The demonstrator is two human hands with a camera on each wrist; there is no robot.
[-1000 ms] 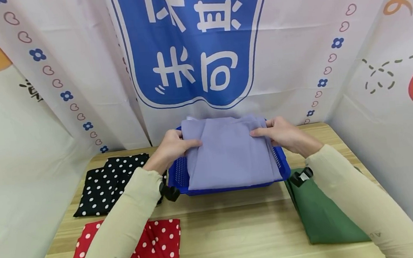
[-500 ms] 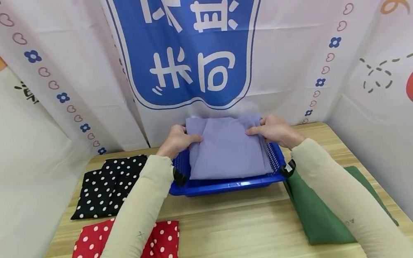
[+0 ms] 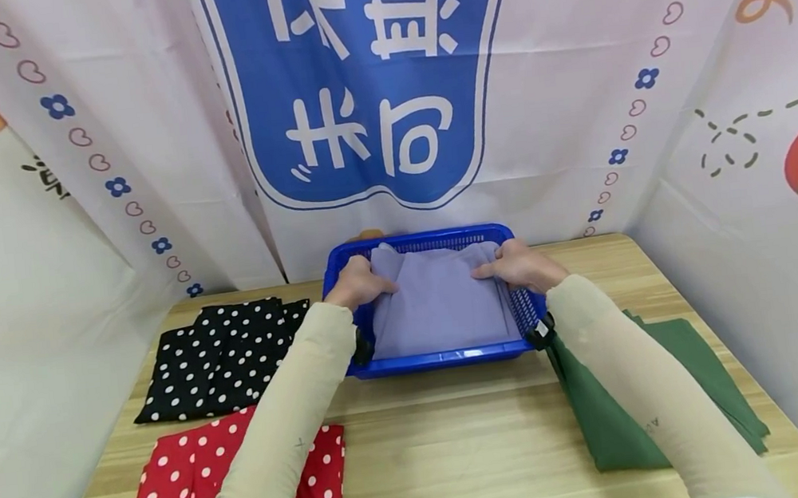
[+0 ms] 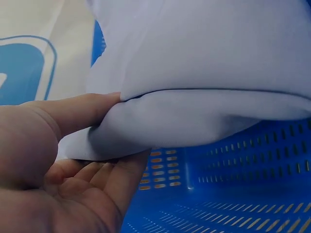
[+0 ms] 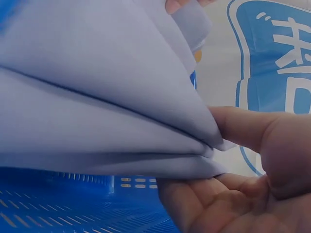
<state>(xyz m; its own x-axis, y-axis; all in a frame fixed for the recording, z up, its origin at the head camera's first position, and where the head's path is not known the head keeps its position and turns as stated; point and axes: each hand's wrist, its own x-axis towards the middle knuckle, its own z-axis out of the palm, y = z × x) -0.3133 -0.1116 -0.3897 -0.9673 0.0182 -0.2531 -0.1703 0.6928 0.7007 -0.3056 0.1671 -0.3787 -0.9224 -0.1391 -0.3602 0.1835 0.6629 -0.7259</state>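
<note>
A folded lavender cloth (image 3: 440, 301) hangs level inside the blue plastic basket (image 3: 438, 360) at the back of the table. My left hand (image 3: 361, 282) grips its left edge, thumb on top and fingers underneath, as the left wrist view shows on the cloth (image 4: 194, 58). On the opposite edge my right hand (image 3: 516, 266) pinches the layers the same way; in the right wrist view several folds of cloth (image 5: 97, 107) lie between thumb and fingers. Below the cloth, the slotted basket floor (image 5: 87, 208) shows in both wrist views.
Left of the basket lies a folded black polka-dot cloth (image 3: 218, 362), with a red polka-dot cloth (image 3: 183, 478) nearer the front, partly under my left sleeve. A folded green cloth (image 3: 617, 420) lies at the right under my right forearm. A printed curtain (image 3: 544, 107) hangs behind the table (image 3: 455, 452).
Both hands have lowered the lavender cloth into the basket, coming slightly closer together. The basket's back rim, hidden before, now shows behind the cloth. The other cloths stay in place.
</note>
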